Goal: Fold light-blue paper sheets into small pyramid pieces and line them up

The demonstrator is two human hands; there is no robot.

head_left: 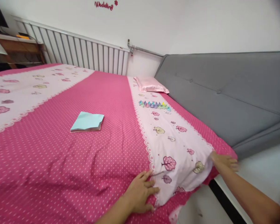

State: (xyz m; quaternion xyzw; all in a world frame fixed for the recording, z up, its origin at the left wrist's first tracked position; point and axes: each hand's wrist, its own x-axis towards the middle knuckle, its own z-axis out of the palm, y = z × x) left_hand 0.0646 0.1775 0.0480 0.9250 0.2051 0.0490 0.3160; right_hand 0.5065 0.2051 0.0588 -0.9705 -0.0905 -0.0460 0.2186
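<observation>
My left hand (141,191) lies flat on the pink polka-dot bed sheet (60,168) near the bed's front edge, fingers stretched out and apart, holding nothing. My right hand (224,161) rests on the bed's right corner, where the sheet hangs over, fingers extended along the cloth; whether it pinches the sheet is unclear. Between both hands runs the sheet's pale band printed with trees (175,146). A stack of light blue paper squares (87,122) lies farther up the bed. A row of small folded paper shapes in several colours (154,105) sits on the pale band.
A small pink pillow (151,84) lies at the head of the bed by a white radiator (84,53). A grey upholstered sofa back (224,93) runs along the right side. A wooden shelf (18,46) stands at the far left. White floor shows at the lower right.
</observation>
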